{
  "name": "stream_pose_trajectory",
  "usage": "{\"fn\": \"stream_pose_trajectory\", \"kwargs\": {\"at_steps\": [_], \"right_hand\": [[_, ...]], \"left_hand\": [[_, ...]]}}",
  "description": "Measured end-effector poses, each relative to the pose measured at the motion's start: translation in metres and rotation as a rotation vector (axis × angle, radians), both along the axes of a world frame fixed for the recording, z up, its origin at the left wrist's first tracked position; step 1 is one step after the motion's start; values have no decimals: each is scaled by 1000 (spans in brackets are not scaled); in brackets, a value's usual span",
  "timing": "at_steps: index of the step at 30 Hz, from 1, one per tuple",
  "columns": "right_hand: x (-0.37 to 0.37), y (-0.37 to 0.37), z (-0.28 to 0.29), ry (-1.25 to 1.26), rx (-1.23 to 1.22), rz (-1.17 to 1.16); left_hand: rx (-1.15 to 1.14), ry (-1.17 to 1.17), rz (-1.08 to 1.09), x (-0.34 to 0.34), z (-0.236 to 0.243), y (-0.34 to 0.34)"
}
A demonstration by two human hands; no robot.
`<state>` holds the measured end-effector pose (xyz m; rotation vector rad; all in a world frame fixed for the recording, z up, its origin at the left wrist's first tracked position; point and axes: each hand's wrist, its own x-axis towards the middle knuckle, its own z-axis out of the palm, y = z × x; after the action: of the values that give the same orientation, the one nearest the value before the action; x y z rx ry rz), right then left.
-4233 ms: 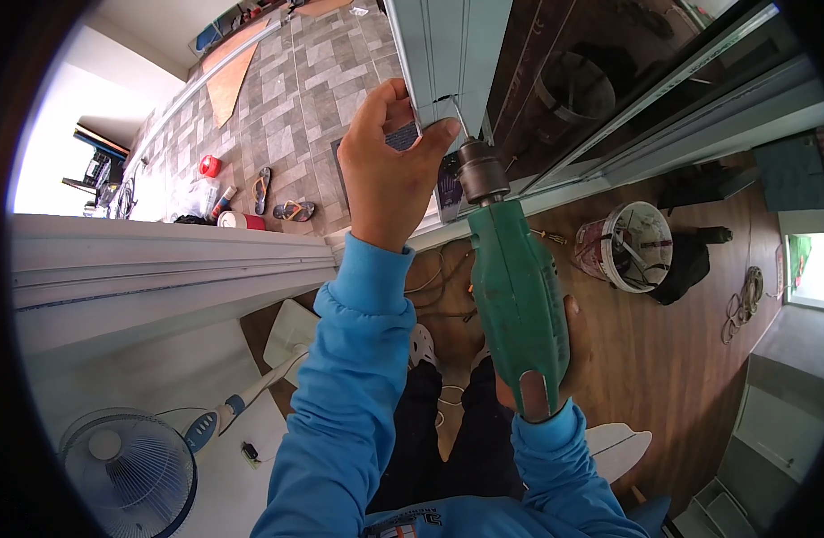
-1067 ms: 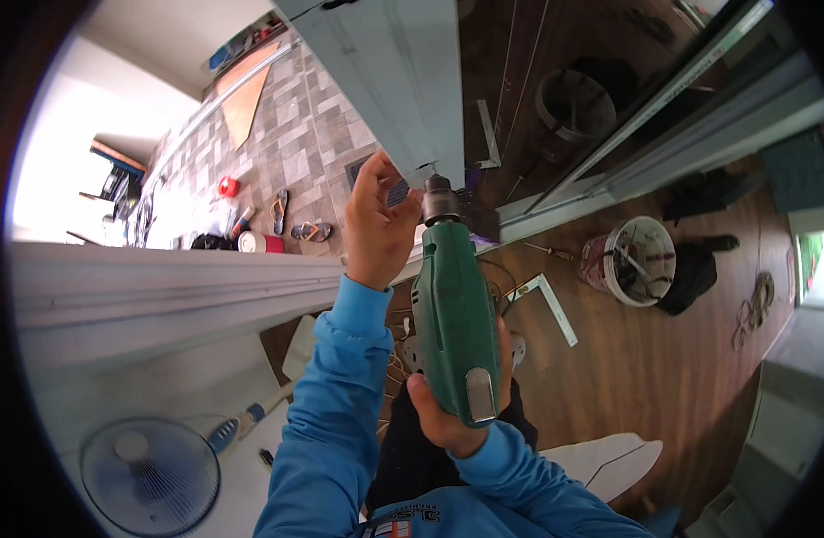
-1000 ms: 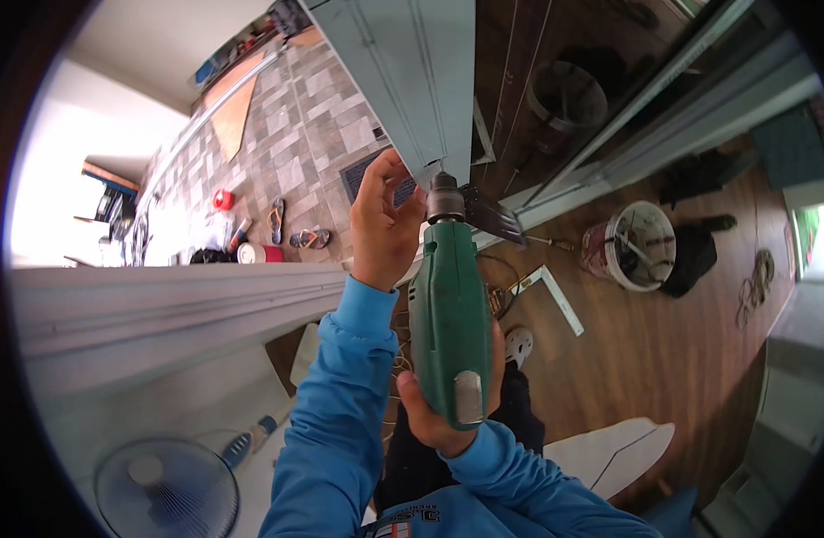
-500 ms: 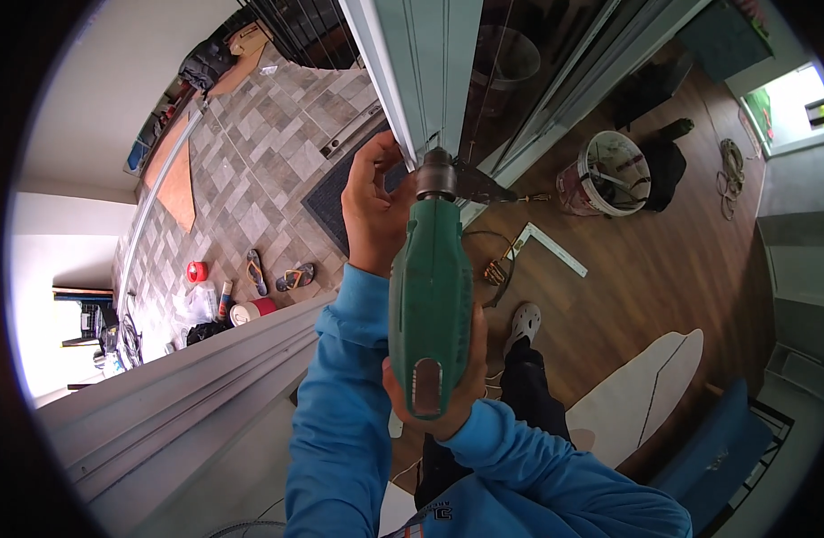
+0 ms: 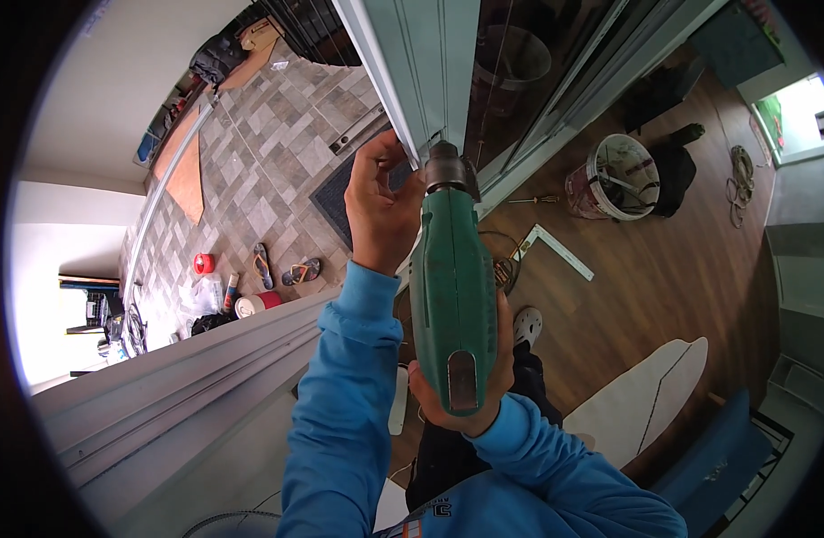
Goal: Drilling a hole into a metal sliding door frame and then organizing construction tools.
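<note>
My right hand (image 5: 500, 363) is wrapped round the handle of a green power drill (image 5: 452, 278), seen from above. The drill's metal chuck (image 5: 445, 168) points away from me at the edge of a pale door panel (image 5: 421, 72). Whether the bit touches the panel is hidden behind the chuck. My left hand (image 5: 376, 211) is closed at the panel's left edge, just left of the chuck, with its fingers curled against that edge. Its fingertips are partly out of sight.
Right of the door, a bucket with tools (image 5: 614, 179), a screwdriver (image 5: 535, 200) and a carpenter's square (image 5: 555, 251) are on the wood floor. Flip-flops (image 5: 301, 272) and a dark mat (image 5: 336, 202) lie on the tiles at left. Coiled rope (image 5: 740, 184) lies far right.
The drill and my right hand have shifted slightly right in view. A dark piece beside the chuck shows less now. My left hand stays at the panel's edge.
</note>
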<state>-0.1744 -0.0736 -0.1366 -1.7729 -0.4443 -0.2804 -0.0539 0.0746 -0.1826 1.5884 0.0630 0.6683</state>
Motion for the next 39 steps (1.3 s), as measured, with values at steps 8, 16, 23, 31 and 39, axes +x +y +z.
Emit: {"fn": "stream_pose_trajectory", "kwargs": {"at_steps": [8,16,23,31,39], "right_hand": [[-1,-12,0,58,57,75],[2,-17,-1,97,88,128],[6,-22,1,115,53,157],[6,-26,0,130,74,222],[7,-28,2,139,44,240]], "left_hand": [[-5,37,7,4,-2,-2],[-10,-12,0,9,-5,-4],[25,-60,9,9,-7,-5],[-14,-24,-1,8,-10,-3],[16,-28,-4,9,-12,-2]]}}
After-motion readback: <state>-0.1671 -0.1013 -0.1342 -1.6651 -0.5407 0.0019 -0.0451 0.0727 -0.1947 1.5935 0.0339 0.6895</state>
